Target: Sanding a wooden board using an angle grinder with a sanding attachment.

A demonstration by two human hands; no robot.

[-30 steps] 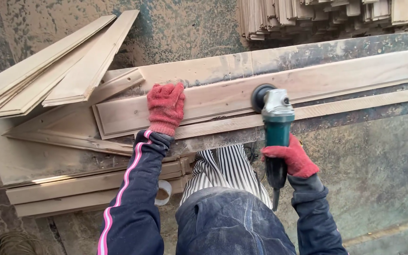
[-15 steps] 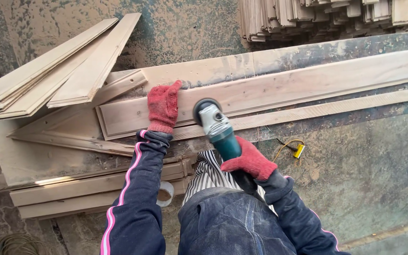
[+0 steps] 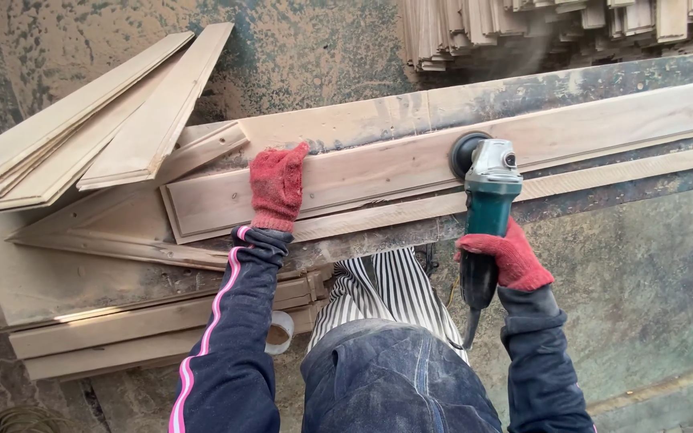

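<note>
We'd swung the angle grinder back right along the plank, right hand clamped round its grip, left hand pressed flat holding the plank — another sanding pass, probably.

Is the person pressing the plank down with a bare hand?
No, the left hand lying flat on the plank wears a red knitted glove.

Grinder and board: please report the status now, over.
Left hand flat on the long board, pinning it. Right hand gripping green angle grinder, disc down on board. Dust rising near the stacked slats; path along board unobstructed.
</note>
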